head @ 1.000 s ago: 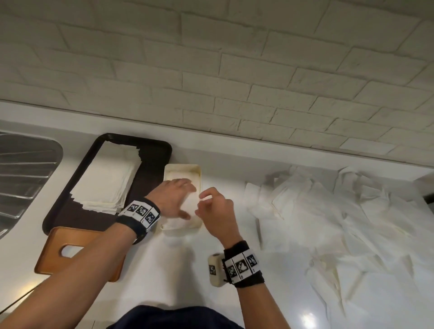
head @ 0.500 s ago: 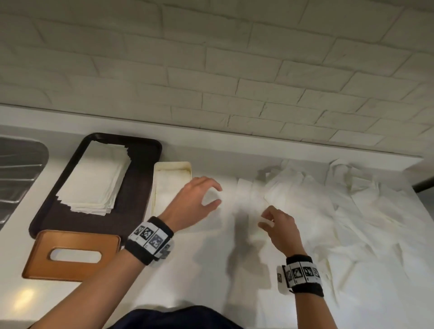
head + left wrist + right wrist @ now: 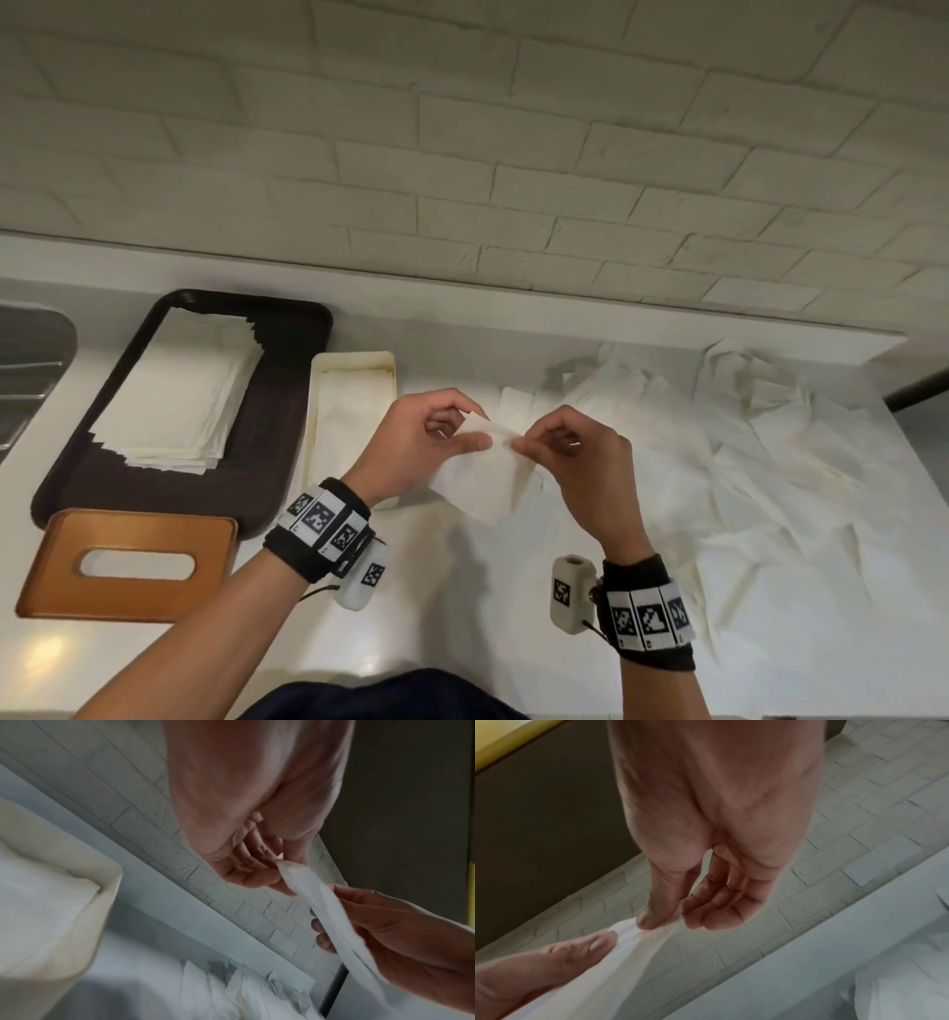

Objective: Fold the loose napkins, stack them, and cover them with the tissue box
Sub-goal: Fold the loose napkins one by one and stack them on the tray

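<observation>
Above the counter [image 3: 462, 606], from the head cam, left hand [image 3: 421, 447] and right hand [image 3: 580, 462] both pinch one napkin [image 3: 482, 480]; cream tray [image 3: 354, 362] holds folded ones; dark tray [image 3: 287, 411] holds a stack [image 3: 179, 395]; tissue box [image 3: 128, 565] beside it; loose pile [image 3: 744, 462] on the right; left wrist cam: fingers [image 3: 252, 876] clamp the napkin's edge [image 3: 329, 912]; right wrist cam: thumb and fingertips [image 3: 713, 919] nip the napkin [image 3: 618, 963].

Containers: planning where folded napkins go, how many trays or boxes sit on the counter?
3: a dark rectangular tray at left holding a napkin stack, a cream plastic box base beside it, and a brown wooden tissue box cover nearest. None seems hidden.
</observation>
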